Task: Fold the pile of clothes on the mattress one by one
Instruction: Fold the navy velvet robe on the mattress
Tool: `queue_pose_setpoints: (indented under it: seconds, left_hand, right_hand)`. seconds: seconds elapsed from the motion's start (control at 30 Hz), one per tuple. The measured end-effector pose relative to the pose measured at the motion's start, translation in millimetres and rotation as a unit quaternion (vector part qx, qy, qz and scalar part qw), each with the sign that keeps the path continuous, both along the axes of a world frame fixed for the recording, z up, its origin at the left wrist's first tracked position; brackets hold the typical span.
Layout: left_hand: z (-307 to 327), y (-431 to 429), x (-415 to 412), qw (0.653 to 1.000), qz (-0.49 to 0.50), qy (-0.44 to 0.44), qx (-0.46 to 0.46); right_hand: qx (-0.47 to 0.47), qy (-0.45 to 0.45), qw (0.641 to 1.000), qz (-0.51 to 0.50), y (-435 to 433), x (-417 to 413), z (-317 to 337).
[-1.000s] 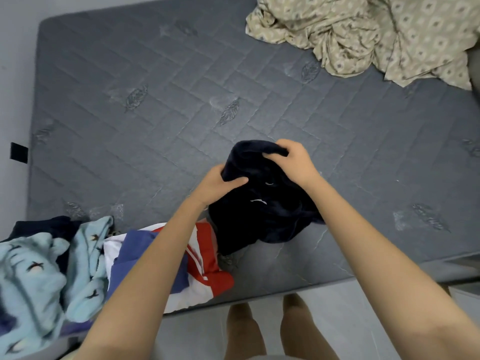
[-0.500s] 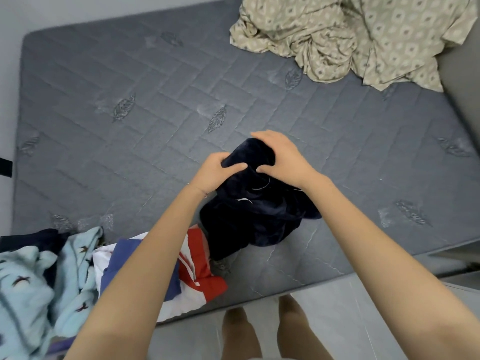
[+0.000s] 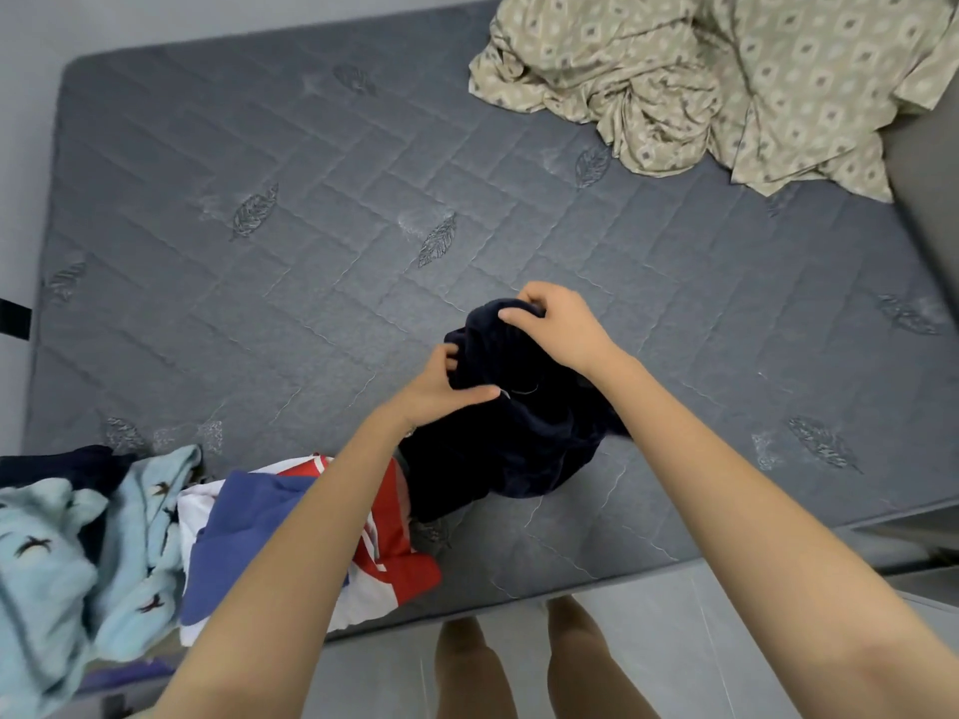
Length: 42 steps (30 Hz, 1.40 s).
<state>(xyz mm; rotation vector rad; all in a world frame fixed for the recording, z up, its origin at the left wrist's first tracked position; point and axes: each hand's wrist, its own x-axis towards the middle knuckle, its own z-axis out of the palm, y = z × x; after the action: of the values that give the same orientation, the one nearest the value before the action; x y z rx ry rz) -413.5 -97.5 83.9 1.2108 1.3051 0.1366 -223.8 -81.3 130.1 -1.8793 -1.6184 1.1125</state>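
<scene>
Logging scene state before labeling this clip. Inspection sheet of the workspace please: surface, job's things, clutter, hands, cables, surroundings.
Surface: grey quilted mattress with leaf motifs.
Job's things: dark navy garment, bunched and unfolded; unfolded pile at the near left corner, with a light blue garment and a red, white and blue garment.
Clutter: crumpled beige patterned sheet at the far right corner.
Hands: left hand and right hand both grip the dark navy garment near its top.
Cables: nothing seen.
Surroundings: pale floor, light wall, small black object at the left edge.
</scene>
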Motion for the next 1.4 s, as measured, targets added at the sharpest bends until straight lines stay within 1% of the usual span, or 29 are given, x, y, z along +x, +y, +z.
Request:
queue_pose_setpoints:
  seconds: [0.07, 0.17, 0.23, 0.3, 0.37, 0.47, 0.5, 0.57, 0.63, 0.67, 0.73, 0.8, 0.87, 0.97, 1.03, 1.07, 1.1, 1.17, 1.23, 1.3, 1.33, 1.4]
  left_hand:
    - [-11.6, -11.2, 1.5, 0.996, -0.031, 0.044, -0.077]
    - [-21.3, -26.2, 14.5, 0.984, -0.079, 0.096, -0.131]
    - [-25.3, -33.0, 27.4, 0.979, -0.098, 0.095, -0.15]
    - [-30.2, -38.7, 42.6, 0.979, -0.088, 0.07, -0.172]
    - [-34.7, -42.5, 57.7, 0.983, -0.034, 0.027, -0.177]
    - [-37.1, -43.2, 77.8, 0.988, 0.089, -0.067, -0.108]
    - [-37.5, -43.3, 82.7, 0.986, 0.125, -0.081, -0.079]
    - [-42.7, -43.1, 87.2, 0.979, 0.187, -0.067, -0.034]
    - [-48.3, -42.4, 83.6, 0.968, 0.244, -0.047, -0.024]
    - [-50.8, -40.9, 78.8, 0.961, 0.27, -0.046, -0.026]
    - [-53.0, -36.3, 65.4, 0.948, 0.313, -0.057, -0.021]
    - [-50.5, -28.0, 49.0, 0.94, 0.335, -0.061, 0.004]
    - [-40.9, -16.3, 34.9, 0.935, 0.349, -0.054, 0.042]
    - [-14.1, 3.3, 21.3, 0.921, 0.367, -0.066, 0.11]
    - [-0.6, 13.5, 16.2, 0.923, 0.359, -0.084, 0.112]
    - [3.5, 16.7, 13.7, 0.93, 0.342, -0.088, 0.103]
    - [6.1, 18.9, 10.5, 0.939, 0.317, -0.09, 0.096]
    - [6.3, 21.3, 2.6, 0.965, 0.233, -0.076, 0.091]
    - [2.5, 21.7, -5.5, 0.987, 0.131, -0.019, 0.094]
    - [-0.8, 17.0, -10.8, 0.991, 0.038, 0.054, 0.118]
    - [-4.2, 13.9, -13.5, 0.988, 0.006, 0.084, 0.127]
    - [-11.3, 8.3, -19.8, 0.989, -0.016, 0.09, 0.118]
  right_hand:
    - [-0.003, 0.015, 0.999, -0.039, 4.1, -0.4, 4.6]
    - [0.009, 0.06, 0.994, -0.093, 9.5, -2.7, 11.5]
    - [0.01, 0.108, 0.986, -0.127, 11.8, -5.3, 15.2]
    - [0.005, 0.162, 0.975, -0.155, 12.4, -9.2, 18.6]
    - [-0.001, 0.208, 0.962, -0.178, 12.7, -13.9, 21.1]
    - [-0.01, 0.27, 0.939, -0.213, 13.8, -17.2, 24.0]
    - [-0.009, 0.285, 0.933, -0.221, 14.3, -16.8, 25.2]
    - [0.005, 0.301, 0.925, -0.232, 16.6, -14.0, 28.3]
    - [0.037, 0.291, 0.926, -0.238, 18.8, -8.0, 32.8]
    - [0.061, 0.268, 0.931, -0.24, 19.6, -2.8, 35.2]
    - [0.116, 0.195, 0.944, -0.24, 18.7, 11.8, 38.0]
    - [0.141, 0.123, 0.954, -0.235, 17.3, 29.1, 34.7]
    - [0.117, 0.068, 0.966, -0.219, 16.9, 42.9, 27.4]
    - [0.043, 0.0, 0.985, -0.166, 13.9, 53.6, 13.5]
    - [0.019, -0.04, 0.989, -0.14, 9.5, 55.3, 6.0]
    - [0.016, -0.051, 0.989, -0.138, 7.1, 55.5, 3.2]
    - [0.014, -0.052, 0.988, -0.145, 4.9, 55.8, 1.9]
    - [0.016, -0.026, 0.984, -0.177, 3.1, 57.6, 2.2]
    - [0.028, -0.006, 0.978, -0.206, 3.1, 60.3, 4.6]
    - [0.048, 0.022, 0.971, -0.232, 4.4, 62.6, 7.2]
    - [0.057, 0.039, 0.967, -0.243, 5.2, 63.3, 9.3]
    - [0.072, 0.067, 0.961, -0.258, 7.4, 63.9, 15.5]
